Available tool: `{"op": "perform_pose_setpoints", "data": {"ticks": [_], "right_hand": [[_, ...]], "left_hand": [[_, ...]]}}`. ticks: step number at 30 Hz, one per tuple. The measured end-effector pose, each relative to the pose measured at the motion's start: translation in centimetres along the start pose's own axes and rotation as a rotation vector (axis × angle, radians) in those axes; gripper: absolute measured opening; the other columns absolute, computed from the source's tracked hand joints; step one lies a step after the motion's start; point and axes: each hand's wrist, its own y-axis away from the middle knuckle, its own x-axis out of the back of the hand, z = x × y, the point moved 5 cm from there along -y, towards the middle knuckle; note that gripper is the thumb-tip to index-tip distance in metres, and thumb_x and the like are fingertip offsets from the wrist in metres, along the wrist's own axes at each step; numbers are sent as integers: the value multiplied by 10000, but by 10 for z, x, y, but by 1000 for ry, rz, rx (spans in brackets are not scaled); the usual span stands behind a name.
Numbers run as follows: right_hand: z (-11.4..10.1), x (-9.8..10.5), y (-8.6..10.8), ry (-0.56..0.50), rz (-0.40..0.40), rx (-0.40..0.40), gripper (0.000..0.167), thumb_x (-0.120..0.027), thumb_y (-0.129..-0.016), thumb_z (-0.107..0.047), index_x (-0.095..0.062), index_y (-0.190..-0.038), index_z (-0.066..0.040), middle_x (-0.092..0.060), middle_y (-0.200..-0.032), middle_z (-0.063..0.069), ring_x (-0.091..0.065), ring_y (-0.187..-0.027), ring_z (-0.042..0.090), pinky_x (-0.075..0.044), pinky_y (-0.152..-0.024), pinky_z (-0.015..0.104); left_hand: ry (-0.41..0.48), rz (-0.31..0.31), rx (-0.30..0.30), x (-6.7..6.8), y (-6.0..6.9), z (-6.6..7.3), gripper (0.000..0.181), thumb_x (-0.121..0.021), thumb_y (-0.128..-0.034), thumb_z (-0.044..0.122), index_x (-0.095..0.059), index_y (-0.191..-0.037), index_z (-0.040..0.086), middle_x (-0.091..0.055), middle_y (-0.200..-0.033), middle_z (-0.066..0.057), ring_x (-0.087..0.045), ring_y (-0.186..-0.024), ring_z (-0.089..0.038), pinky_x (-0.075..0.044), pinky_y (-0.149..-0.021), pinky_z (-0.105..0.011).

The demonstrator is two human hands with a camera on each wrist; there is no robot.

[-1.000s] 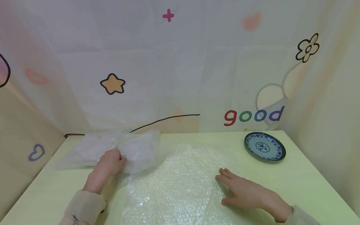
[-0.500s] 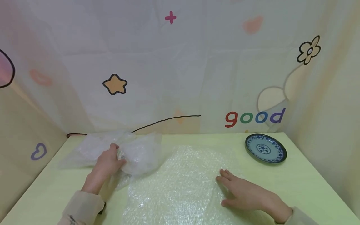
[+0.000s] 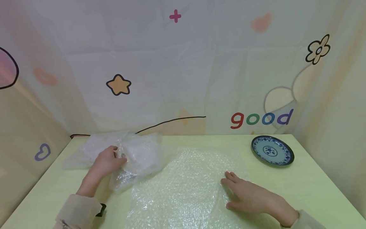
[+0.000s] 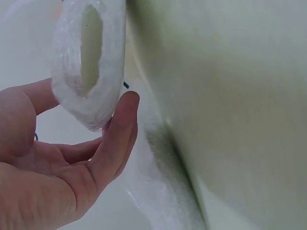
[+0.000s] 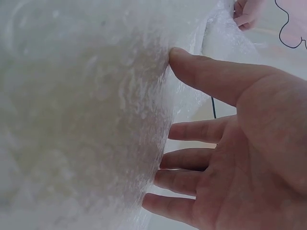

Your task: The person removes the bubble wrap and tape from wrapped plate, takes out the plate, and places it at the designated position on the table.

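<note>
Bubble wrap (image 3: 183,181) lies flat across the middle of the table in the head view. Left of it are pale bubble-wrap bundles (image 3: 141,152). My left hand (image 3: 105,160) is at the near bundle, thumb and fingers on either side. In the left wrist view that bundle's rounded end (image 4: 67,81), with a pale oval middle, sits between thumb and fingers. What it wraps is hidden; a small dark spot shows through. My right hand (image 3: 248,194) rests with straight fingers on the right side of the flat sheet, its fingertips (image 5: 180,132) touching it in the right wrist view.
A blue-and-white patterned plate (image 3: 272,151) with a dark rim sits at the table's back right. Another translucent bundle (image 3: 81,156) lies at the back left. A printed curtain (image 3: 171,79) stands behind the pale green table (image 3: 311,187).
My left hand has gone from a curled grip to a wider hold, and the bundle's near end has come a little toward me. My right hand has stayed in place.
</note>
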Motion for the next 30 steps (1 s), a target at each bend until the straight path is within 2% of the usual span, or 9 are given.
{"op": "perform_pose_setpoints", "data": {"ticks": [6,9,16,24,30], "right_hand": [[0,-1,-1,6,3,13,772,-798,-905,-352,-462,-1522,-31,-278,-1638,228,-251,-1508,412,-304,-1150,596],[0,-1,-2,0,0,15,771,-802,-901,-351,-468,-1518,-33,-279,-1636,233,-251,-1506,420,-311,-1143,607],[0,-1,-2,-1,1,15,766,-801,-904,-342,-466,-1518,-30,-274,-1637,238,-241,-1510,418,-298,-1152,603],[3,-1,-2,-12,1,-3,775,-806,-898,-344,-465,-1524,-39,-271,-1643,221,-236,-1515,406,-302,-1153,599],[2,0,0,-13,11,1,772,-799,-906,-346,-462,-1525,-31,-271,-1642,223,-242,-1513,404,-298,-1156,596]], "left_hand": [[61,35,-29,6,3,5,560,-629,-954,144,-438,-1359,-192,-596,-1059,-243,-634,-840,-267,-541,-700,-373],[106,43,-29,8,6,7,523,-613,-953,123,-434,-1342,-177,-600,-1058,-255,-648,-778,-233,-539,-675,-351],[157,63,-18,12,7,7,506,-575,-961,118,-395,-1356,-142,-591,-1105,-287,-648,-771,-219,-529,-665,-343],[135,93,-7,20,8,6,525,-567,-961,142,-405,-1386,-120,-605,-1157,-305,-631,-932,-328,-529,-689,-350],[145,107,5,27,12,4,547,-561,-972,154,-391,-1413,-121,-610,-1172,-308,-637,-951,-351,-542,-690,-358]]}}
